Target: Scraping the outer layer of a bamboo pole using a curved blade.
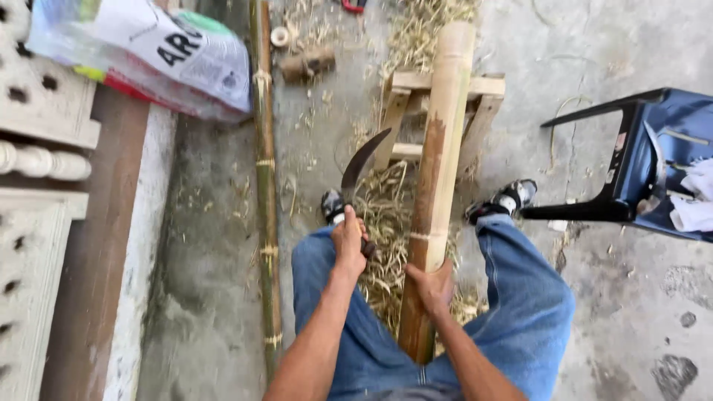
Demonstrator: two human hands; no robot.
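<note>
My left hand (349, 241), at lower centre of the frame, is closed tight round the handle of a curved blade (362, 163). The blade rises from the fist and arcs toward the upper right, its tip near the pole but apart from it.

My right hand (433, 286), just right of and below the left, is wrapped round the thick bamboo pole (438, 178), fingers closed on its lower part.

Pole's long axis: runs from between my knees at bottom centre up and slightly right to the top of the frame, its far part resting on a small wooden stand (479, 100). Upper length pale and stripped; middle brown, lowest part greenish. Right hand is on the pole; left hand sits to its left, so the blade lies on the pole's left side.

Shavings (386, 215) heaped under the pole between my shoes.

A thin green bamboo stalk (265, 186) lies on the concrete left of centre, roughly parallel.

Upper left: white plastic sack (163, 52), dark printed lettering, red and green showing at its edges. Right edge: dark blue plastic chair (653, 156) with white cloth on the seat.
</note>
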